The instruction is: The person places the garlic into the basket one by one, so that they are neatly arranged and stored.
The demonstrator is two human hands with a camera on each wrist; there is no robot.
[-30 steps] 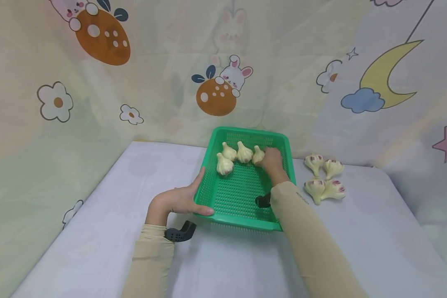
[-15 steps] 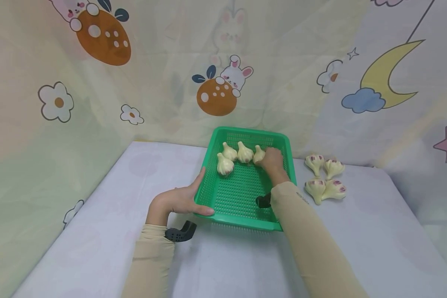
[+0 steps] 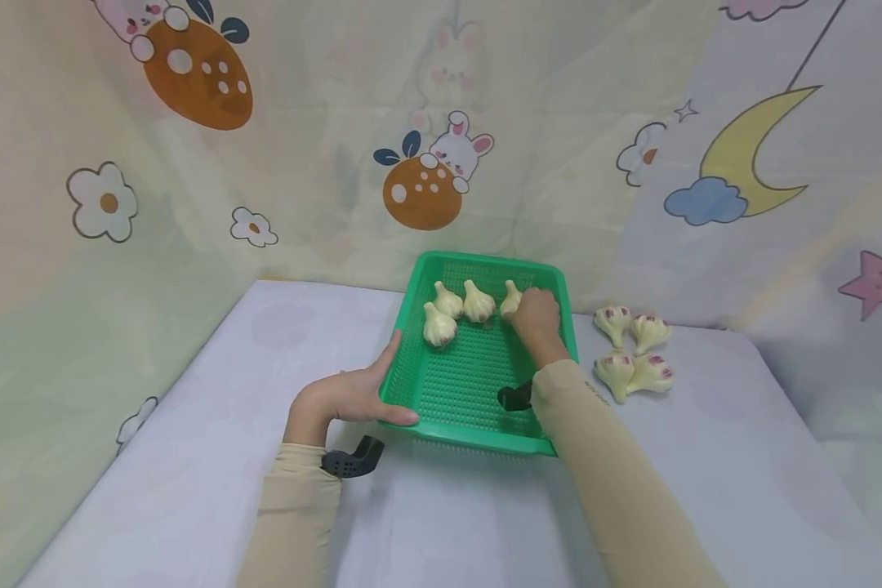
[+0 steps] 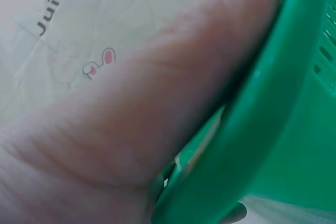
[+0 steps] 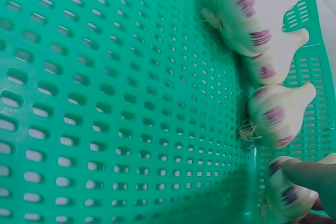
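My right hand (image 3: 538, 322) reaches into the far right part of a green plastic basket (image 3: 470, 441). Its thumb and fingers pinch a garlic bulb (image 5: 286, 195), whose purple-streaked side shows in the right wrist view. To its left, near the far wall, stand another garlic bulb (image 3: 478, 302) and two more, the front one (image 3: 439, 325) closer to me. At the basket's near left corner my left hand (image 3: 356, 394) holds the basket, thumb on the near rim and a finger along the left side. Its other fingers are hidden.
Several purple-streaked garlic bulbs (image 3: 650, 374) lie in a cluster on the white-covered table (image 3: 191, 457), right of the basket. A patterned curtain (image 3: 323, 147) hangs directly behind the table. A black wrist device (image 3: 354, 459) sits at the left cuff.
My right hand has shifted the pinched garlic bulb slightly right and back, widening the gap to its neighbour. The left hand stays on the basket. The head view has turned a little.
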